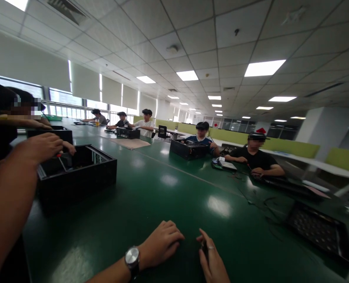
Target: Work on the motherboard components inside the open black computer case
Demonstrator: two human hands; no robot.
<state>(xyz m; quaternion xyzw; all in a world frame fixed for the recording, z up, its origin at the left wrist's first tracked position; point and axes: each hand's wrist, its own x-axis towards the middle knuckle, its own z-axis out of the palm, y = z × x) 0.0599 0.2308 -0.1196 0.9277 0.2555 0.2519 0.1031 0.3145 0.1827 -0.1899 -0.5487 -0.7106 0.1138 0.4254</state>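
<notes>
My left hand (164,244), palm down with its fingers loosely bent, rests at the green table (150,204) with nothing visible in it. A wristwatch (132,257) with a silver face is on that wrist. Just to its right, apart from it, is my right hand (212,257), wearing a ring on one finger. Between its thumb and fingers shows a small dark thing (204,248), too unclear to name.
At left, a co-worker's hand (41,147) holds a red-handled screwdriver (61,160) in an open black computer case (80,181). A black perforated panel (318,232) and loose cables (271,208) lie at right. Other people sit across the table, near another black case (189,150).
</notes>
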